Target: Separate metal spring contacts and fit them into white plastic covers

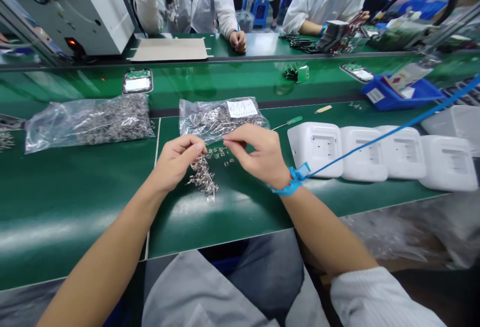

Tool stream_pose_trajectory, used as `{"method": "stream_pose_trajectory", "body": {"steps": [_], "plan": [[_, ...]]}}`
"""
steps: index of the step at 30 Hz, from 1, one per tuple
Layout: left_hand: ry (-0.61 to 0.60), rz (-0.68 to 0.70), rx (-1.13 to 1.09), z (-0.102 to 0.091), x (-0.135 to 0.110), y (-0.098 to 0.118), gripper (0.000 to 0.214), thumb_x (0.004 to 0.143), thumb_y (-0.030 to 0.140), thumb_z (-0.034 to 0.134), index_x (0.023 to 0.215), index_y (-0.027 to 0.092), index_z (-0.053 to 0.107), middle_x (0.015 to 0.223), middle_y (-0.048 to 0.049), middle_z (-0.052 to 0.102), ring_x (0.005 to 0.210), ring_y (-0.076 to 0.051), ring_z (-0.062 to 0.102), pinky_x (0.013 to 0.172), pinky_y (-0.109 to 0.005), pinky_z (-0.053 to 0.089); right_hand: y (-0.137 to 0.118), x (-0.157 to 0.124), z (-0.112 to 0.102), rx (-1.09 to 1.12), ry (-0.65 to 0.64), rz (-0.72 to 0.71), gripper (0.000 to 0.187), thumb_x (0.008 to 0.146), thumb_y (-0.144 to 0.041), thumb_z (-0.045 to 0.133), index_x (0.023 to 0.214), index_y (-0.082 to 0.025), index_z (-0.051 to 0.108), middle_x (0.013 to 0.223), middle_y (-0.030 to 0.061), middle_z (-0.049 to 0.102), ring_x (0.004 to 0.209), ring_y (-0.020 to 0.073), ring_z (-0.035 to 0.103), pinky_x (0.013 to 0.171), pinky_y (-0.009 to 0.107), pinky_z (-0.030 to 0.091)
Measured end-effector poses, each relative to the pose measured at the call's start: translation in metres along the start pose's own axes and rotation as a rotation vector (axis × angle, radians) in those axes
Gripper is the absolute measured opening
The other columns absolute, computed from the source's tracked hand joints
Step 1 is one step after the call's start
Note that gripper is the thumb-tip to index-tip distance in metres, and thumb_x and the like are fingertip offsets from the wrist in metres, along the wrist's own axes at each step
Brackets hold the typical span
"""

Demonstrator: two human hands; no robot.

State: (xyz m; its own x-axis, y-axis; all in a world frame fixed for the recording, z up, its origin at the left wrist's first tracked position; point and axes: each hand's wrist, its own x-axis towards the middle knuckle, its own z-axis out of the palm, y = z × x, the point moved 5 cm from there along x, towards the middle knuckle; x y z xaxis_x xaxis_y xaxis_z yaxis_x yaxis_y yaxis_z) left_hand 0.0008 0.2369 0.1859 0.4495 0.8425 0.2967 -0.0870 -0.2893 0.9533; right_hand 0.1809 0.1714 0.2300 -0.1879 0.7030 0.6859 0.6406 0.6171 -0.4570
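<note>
The metal-clip heap is spread just right of the nearer left hand, grip pinched together. The right hand's closure cannot be told.

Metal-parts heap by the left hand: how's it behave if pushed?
The heap would likely spread rather than slide as one: it is many small pieces. Their angular, spiky outlines suggest some may snag together. Any breaking free would probably skid, as the green worktop looks smooth and glossy.

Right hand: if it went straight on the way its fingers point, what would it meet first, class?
Most likely the left hand, facing it across a small gap, though depth is unclear.
</note>
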Motion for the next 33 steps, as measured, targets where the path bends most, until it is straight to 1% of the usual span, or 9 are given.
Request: {"method": "stream_pose_trajectory", "body": {"steps": [5, 12, 14, 18, 20, 23, 27, 30, 33], "plan": [[0.023, -0.036, -0.202, -0.009, 0.002, 0.0, 0.022, 0.08, 0.04, 0.078, 0.076, 0.019, 0.072, 0.071, -0.0024, 0.065, 0.064, -0.013, 0.056, 0.057, -0.025, 0.043, 0.032, 0.002, 0.004, -0.126, -0.459, 0.275, 0.012, 0.083, -0.015, 0.06, 0.079, -0.017, 0.071, 0.068, 0.0001, 0.067, 0.062, 0.0119, 0.057, 0.065, 0.027, 0.041], [-0.176, 0.04, -0.201, -0.017, 0.015, 0.008, 0.026, 0.072, 0.043, 0.087, 0.077, 0.02, 0.075, 0.072, -0.0043, 0.068, 0.068, -0.014, 0.062, 0.062, -0.027, 0.052, 0.062, -0.003, -0.012, -0.181, -0.602, 0.412, 0.014, 0.085, -0.022, 0.065, 0.084, -0.017, 0.078, 0.072, 0.0025, 0.073, 0.066, 0.0151, 0.062, 0.066, 0.028, 0.041], [-0.263, 0.035, -0.188, -0.018, 0.018, 0.01, 0.025, 0.071, 0.041, 0.088, 0.077, 0.02, 0.076, 0.071, -0.0047, 0.069, 0.068, -0.015, 0.063, 0.064, -0.029, 0.054, 0.064, -0.001, -0.02, -0.207, -0.552, 0.419, 0.018, 0.088, -0.029, 0.065, 0.088, -0.018, 0.08, 0.073, 0.0028, 0.074, 0.067, 0.0162, 0.062, 0.066, 0.029, 0.04], [-0.287, 0.051, -0.197, -0.026, 0.017, 0.011, 0.021, 0.071, 0.034, 0.089, 0.079, 0.021, 0.075, 0.073, -0.0046, 0.072, 0.07, -0.017, 0.066, 0.067, -0.032, 0.057, 0.045, 0.006, -0.022, -0.089, -0.237, 0.37, 0.027, 0.094, -0.039, 0.062, 0.093, -0.016, 0.077, 0.077, 0.0036, 0.073, 0.066, 0.0147, 0.059, 0.065, 0.029, 0.042], [-0.226, 0.074, -0.239, -0.03, 0.012, 0.007, 0.021, 0.07, 0.03, 0.09, 0.077, 0.021, 0.073, 0.073, -0.0036, 0.072, 0.071, -0.017, 0.067, 0.068, -0.032, 0.057, 0.025, 0.002, 0.0, 0.144, -0.252, 0.3, 0.039, 0.088, -0.047, 0.069, 0.112, -0.016, 0.072, 0.094, 0.0057, 0.075, 0.074, 0.0159, 0.062, 0.067, 0.029, 0.048], [-0.116, 0.074, -0.285, -0.033, 0.002, -0.003, 0.025, 0.067, 0.026, 0.09, 0.075, 0.019, 0.068, 0.073, -0.0022, 0.071, 0.072, -0.015, 0.068, 0.07, -0.029, 0.057, -0.005, -0.01, 0.041, 0.406, -0.389, 0.219, 0.077, 0.076, -0.049, 0.083, 0.14, -0.019, 0.053, 0.125, 0.0106, 0.07, 0.101, 0.0217, 0.067, 0.084, 0.035, 0.055], [0.038, 0.007, -0.318, -0.034, -0.007, -0.018, 0.027, 0.07, 0.026, 0.084, 0.075, 0.019, 0.058, 0.074, -0.0002, 0.067, 0.076, -0.014, 0.067, 0.076, -0.03, 0.057, -0.008, -0.025, 0.064, 0.448, -0.308, 0.414, 0.043, 0.089, -0.032, 0.07, 0.129, -0.022, 0.056, 0.112, 0.0078, 0.069, 0.097, 0.0202, 0.068, 0.079, 0.034, 0.058], [0.121, -0.058, -0.357, -0.035, -0.009, -0.027, 0.027, 0.072, 0.02, 0.073, 0.077, 0.021, 0.047, 0.071, 0.0036, 0.059, 0.074, -0.014, 0.065, 0.077, -0.031, 0.055, -0.003, -0.028, 0.069, 0.573, -0.303, 0.505, 0.042, 0.086, -0.032, 0.074, 0.124, -0.023, 0.057, 0.106, 0.0058, 0.067, 0.085, 0.0173, 0.068, 0.069, 0.03, 0.058], [0.075, -0.046, -0.291, -0.038, -0.009, -0.028, 0.019, 0.075, 0.022, 0.063, 0.086, 0.022, 0.047, 0.077, 0.0032, 0.055, 0.077, -0.016, 0.065, 0.076, -0.035, 0.054, -0.004, -0.025, 0.074, 0.543, -0.333, 0.489, 0.036, 0.082, -0.029, 0.079, 0.114, -0.022, 0.064, 0.106, 0.0062, 0.067, 0.086, 0.0176, 0.067, 0.071, 0.031, 0.059]]}}
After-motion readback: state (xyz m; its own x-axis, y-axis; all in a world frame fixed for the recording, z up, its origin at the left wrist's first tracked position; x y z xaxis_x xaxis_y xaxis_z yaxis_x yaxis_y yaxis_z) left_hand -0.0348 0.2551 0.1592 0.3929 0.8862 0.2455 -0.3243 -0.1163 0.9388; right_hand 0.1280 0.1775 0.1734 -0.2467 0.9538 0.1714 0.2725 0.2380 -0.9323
